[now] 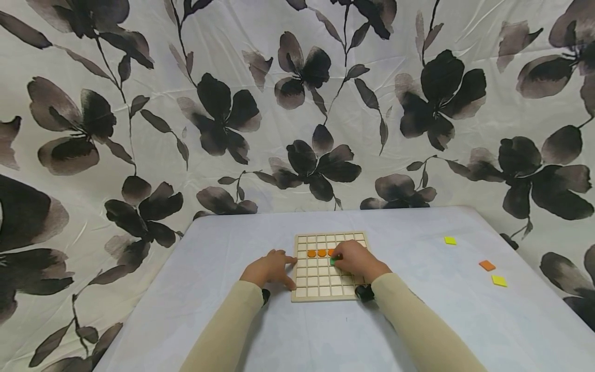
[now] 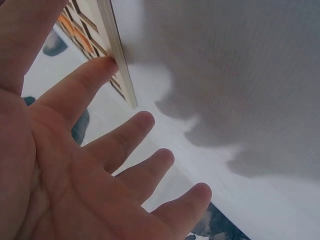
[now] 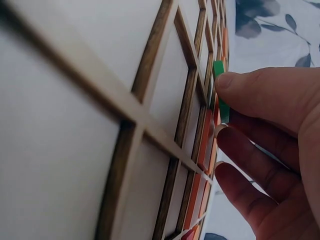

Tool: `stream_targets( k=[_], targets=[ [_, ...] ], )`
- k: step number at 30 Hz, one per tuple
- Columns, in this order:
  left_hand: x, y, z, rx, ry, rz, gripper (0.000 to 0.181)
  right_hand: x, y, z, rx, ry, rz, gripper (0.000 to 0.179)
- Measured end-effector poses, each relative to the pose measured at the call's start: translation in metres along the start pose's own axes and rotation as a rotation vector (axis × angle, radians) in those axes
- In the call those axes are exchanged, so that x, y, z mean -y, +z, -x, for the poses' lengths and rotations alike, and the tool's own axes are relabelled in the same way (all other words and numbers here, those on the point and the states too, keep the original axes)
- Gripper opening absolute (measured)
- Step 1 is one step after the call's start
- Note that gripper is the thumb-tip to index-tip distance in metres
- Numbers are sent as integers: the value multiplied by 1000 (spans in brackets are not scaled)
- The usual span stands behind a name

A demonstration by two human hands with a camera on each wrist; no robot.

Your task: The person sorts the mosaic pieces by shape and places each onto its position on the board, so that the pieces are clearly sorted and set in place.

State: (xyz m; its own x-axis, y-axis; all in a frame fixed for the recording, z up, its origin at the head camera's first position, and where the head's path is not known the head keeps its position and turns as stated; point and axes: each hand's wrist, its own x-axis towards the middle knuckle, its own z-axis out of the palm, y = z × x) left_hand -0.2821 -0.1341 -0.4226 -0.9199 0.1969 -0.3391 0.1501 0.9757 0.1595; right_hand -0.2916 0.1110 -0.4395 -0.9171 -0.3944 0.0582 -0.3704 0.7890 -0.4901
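Note:
A wooden grid board (image 1: 325, 298) with square cells lies on the table. Several orange round pieces (image 1: 322, 253) sit in one of its rows, the rightmost partly covered by my right hand (image 1: 357, 260). That hand pinches a small green tile (image 3: 221, 92) between thumb and fingers, just over the cells below the orange row. At the board's left edge is my left hand (image 1: 268, 268), its fingers spread and relaxed; in the left wrist view one fingertip (image 2: 107, 65) touches the frame. Reddish pieces (image 3: 188, 234) show low in the right wrist view.
On the table's right side lie a yellow tile (image 1: 450, 241), an orange tile (image 1: 487, 265) and another yellow tile (image 1: 499, 281). A white cloth covers the table (image 1: 223, 248). Behind it hangs a flower-patterned curtain (image 1: 297, 119).

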Motion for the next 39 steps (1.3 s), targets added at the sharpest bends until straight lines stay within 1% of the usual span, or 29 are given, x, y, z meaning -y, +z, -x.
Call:
stream_targets(
  k=[11, 18, 25, 31, 36, 39],
  targets=[
    [-1, 1, 0, -3, 3, 8, 80, 4, 0, -2, 18, -23, 22, 15],
    [-2, -2, 4, 1, 10, 13, 80, 5, 1, -2, 20, -55, 45, 13],
    [-2, -1, 3, 8, -1, 14, 80, 2, 3, -3, 20, -34, 40, 12],
    [-1, -1, 1, 6, -6, 12, 80, 2, 2, 2, 20, -11, 22, 14],
    [-1, -1, 2, 10, -15, 20, 81, 0, -4, 8, 21, -14, 11, 16],
    [-1, -1, 3, 10, -9, 22, 80, -5, -8, 11, 21, -28, 26, 16]
  ],
)
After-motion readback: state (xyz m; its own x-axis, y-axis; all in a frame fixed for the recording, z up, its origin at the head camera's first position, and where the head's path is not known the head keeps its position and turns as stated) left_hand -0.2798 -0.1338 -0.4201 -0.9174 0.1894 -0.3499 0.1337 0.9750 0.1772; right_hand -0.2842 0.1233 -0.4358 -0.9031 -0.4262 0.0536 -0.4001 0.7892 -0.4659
